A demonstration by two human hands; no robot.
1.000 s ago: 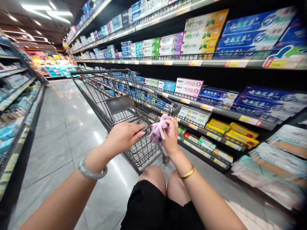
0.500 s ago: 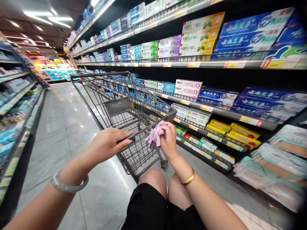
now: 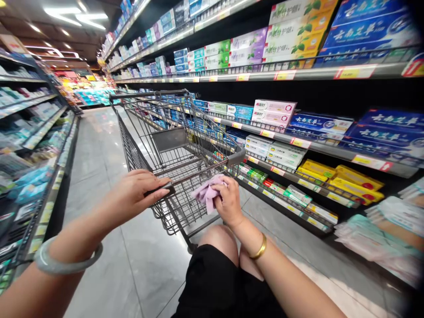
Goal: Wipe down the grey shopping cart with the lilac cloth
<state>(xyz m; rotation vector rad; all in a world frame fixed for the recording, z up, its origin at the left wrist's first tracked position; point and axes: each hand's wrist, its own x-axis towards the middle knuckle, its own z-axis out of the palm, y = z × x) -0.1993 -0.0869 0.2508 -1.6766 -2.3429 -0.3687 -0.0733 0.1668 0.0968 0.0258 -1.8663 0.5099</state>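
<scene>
A grey wire shopping cart (image 3: 170, 140) stands in front of me at an angle. My left hand (image 3: 135, 190) is closed around the left corner of its near rim, the thumb along the dark edge. A crumpled light purple cloth (image 3: 208, 194) is bunched in the fingers of my right hand (image 3: 228, 201), close to the cart's near right side. Whether the cloth touches the bar behind it I cannot tell. The cart's basket shows only bare wire mesh.
Along the right runs a tall shelf (image 3: 285, 137) stacked with boxed goods, including yellow boxes (image 3: 357, 181) low down. Plastic-wrapped packs (image 3: 380, 238) sit at the lower right. Another stocked shelf (image 3: 39, 119) lines the left. Shiny grey floor tiles (image 3: 96, 176) lie between.
The view has turned, so the right shelf's goods sit farther right. My right hand and the cloth have shifted slightly left and down relative to the cart. The left hand still grips the corner.
</scene>
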